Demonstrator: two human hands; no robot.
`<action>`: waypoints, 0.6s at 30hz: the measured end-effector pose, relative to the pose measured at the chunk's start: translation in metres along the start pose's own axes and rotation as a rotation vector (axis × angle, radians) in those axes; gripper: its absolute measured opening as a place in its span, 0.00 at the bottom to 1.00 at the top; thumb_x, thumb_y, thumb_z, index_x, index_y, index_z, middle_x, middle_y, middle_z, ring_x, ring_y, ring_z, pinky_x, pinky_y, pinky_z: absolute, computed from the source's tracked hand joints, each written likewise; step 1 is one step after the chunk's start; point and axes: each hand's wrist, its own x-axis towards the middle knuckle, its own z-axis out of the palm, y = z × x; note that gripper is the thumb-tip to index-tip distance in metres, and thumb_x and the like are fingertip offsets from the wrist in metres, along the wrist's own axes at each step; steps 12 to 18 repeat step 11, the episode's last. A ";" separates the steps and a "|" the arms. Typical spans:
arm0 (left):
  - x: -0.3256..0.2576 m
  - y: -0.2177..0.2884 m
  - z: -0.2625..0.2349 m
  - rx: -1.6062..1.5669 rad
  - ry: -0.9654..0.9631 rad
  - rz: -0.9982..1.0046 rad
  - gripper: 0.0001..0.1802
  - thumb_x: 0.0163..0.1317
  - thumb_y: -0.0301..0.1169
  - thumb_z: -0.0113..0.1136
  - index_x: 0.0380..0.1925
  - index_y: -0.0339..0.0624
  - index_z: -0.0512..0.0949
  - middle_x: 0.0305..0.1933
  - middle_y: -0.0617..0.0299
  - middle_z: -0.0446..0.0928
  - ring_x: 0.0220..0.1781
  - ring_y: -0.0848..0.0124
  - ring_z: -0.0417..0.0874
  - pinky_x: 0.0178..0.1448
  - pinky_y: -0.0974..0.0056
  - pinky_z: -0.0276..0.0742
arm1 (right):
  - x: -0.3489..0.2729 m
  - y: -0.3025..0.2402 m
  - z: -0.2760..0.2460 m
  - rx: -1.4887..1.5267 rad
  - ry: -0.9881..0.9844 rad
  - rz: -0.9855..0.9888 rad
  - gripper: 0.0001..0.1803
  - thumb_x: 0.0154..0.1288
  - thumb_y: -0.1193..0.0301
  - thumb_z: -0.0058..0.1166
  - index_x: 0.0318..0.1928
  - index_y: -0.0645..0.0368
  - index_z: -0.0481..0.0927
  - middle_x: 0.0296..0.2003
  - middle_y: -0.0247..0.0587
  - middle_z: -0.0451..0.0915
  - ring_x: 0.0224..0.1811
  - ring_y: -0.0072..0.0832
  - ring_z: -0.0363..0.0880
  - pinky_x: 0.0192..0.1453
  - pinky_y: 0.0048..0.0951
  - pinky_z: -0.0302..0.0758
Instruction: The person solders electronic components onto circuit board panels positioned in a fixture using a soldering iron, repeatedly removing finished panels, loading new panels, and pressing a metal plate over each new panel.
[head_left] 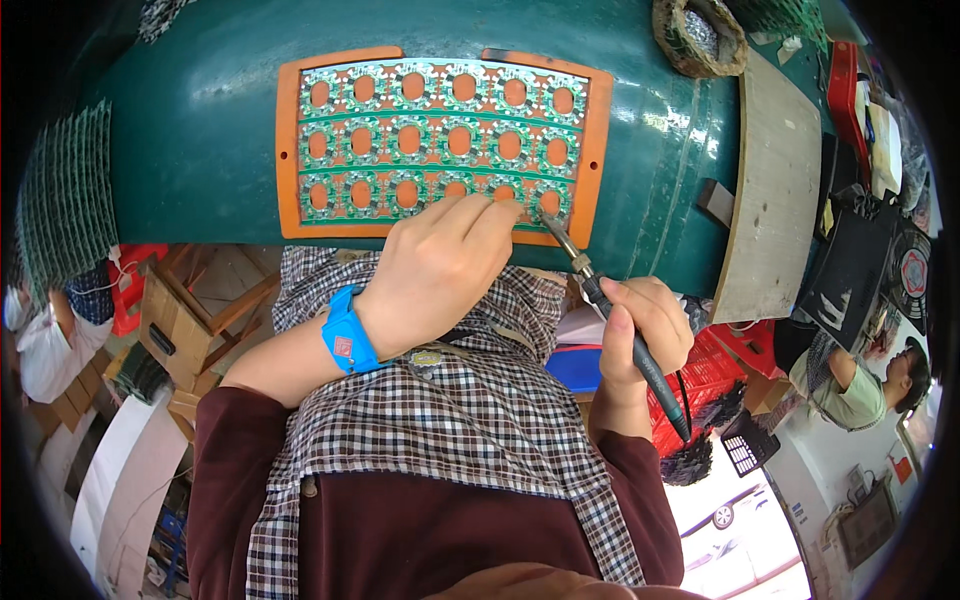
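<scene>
An orange frame [287,150] lies on the green table in front of me. It holds a panel of green circuit boards [434,117] in three rows, each board having a round opening. My right hand [648,325] grips a soldering iron [640,355] like a pen. The iron's metal tip points at the last board of the nearest row, at the right. My left hand [440,250], with a blue wrist strap [347,333], rests over the near edge of the panel. Its fingers are bent together close to the iron's tip; what they pinch, if anything, is hidden.
A pale wooden board [775,190] lies at the right of the table, beside a small dark block [715,202]. A round container [700,37] with silvery material stands at the far right. Stacked green panels [65,195] stand at the left. Another person [850,385] is at the right.
</scene>
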 end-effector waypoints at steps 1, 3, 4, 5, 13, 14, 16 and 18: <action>0.000 0.000 0.000 0.005 0.010 0.005 0.11 0.54 0.20 0.61 0.39 0.34 0.78 0.29 0.55 0.77 0.30 0.60 0.79 0.33 0.59 0.76 | 0.000 0.000 0.000 -0.005 -0.011 -0.004 0.06 0.53 0.75 0.59 0.31 0.67 0.81 0.21 0.43 0.78 0.19 0.33 0.77 0.23 0.27 0.72; 0.000 0.000 0.000 0.035 -0.030 0.014 0.14 0.49 0.22 0.61 0.38 0.37 0.76 0.32 0.59 0.76 0.31 0.63 0.80 0.31 0.63 0.77 | -0.002 -0.001 0.001 -0.013 -0.005 0.002 0.06 0.53 0.75 0.59 0.31 0.67 0.81 0.21 0.42 0.78 0.19 0.33 0.76 0.23 0.28 0.72; 0.000 0.000 -0.001 0.039 -0.023 0.015 0.14 0.49 0.22 0.61 0.38 0.37 0.76 0.32 0.59 0.76 0.31 0.63 0.80 0.31 0.63 0.77 | -0.003 -0.001 0.000 -0.017 -0.012 -0.002 0.06 0.53 0.75 0.59 0.31 0.67 0.81 0.21 0.42 0.78 0.19 0.33 0.76 0.23 0.28 0.72; 0.000 0.000 -0.001 0.038 -0.027 0.032 0.14 0.48 0.23 0.61 0.38 0.37 0.77 0.32 0.59 0.76 0.31 0.64 0.80 0.30 0.63 0.77 | -0.004 -0.001 0.000 -0.025 -0.015 -0.001 0.06 0.53 0.75 0.59 0.31 0.67 0.81 0.21 0.42 0.77 0.19 0.33 0.76 0.23 0.28 0.72; 0.001 0.000 -0.009 0.056 -0.093 0.008 0.18 0.47 0.24 0.61 0.42 0.42 0.78 0.37 0.61 0.78 0.35 0.64 0.81 0.32 0.65 0.79 | -0.013 -0.001 -0.005 -0.019 0.074 0.028 0.10 0.58 0.69 0.57 0.33 0.66 0.82 0.23 0.43 0.78 0.22 0.34 0.77 0.25 0.31 0.73; 0.001 0.000 -0.009 0.056 -0.093 0.008 0.18 0.47 0.24 0.61 0.42 0.42 0.78 0.37 0.61 0.78 0.35 0.64 0.81 0.32 0.65 0.79 | -0.013 -0.001 -0.005 -0.019 0.074 0.028 0.10 0.58 0.69 0.57 0.33 0.66 0.82 0.23 0.43 0.78 0.22 0.34 0.77 0.25 0.31 0.73; 0.001 0.000 -0.009 0.056 -0.093 0.008 0.18 0.47 0.24 0.61 0.42 0.42 0.78 0.37 0.61 0.78 0.35 0.64 0.81 0.32 0.65 0.79 | -0.013 -0.001 -0.005 -0.019 0.074 0.028 0.10 0.58 0.69 0.57 0.33 0.66 0.82 0.23 0.43 0.78 0.22 0.34 0.77 0.25 0.31 0.73; 0.001 0.000 -0.009 0.056 -0.093 0.008 0.18 0.47 0.24 0.61 0.42 0.42 0.78 0.37 0.61 0.78 0.35 0.64 0.81 0.32 0.65 0.79 | -0.013 -0.001 -0.005 -0.019 0.074 0.028 0.10 0.58 0.69 0.57 0.33 0.66 0.82 0.23 0.43 0.78 0.22 0.34 0.77 0.25 0.31 0.73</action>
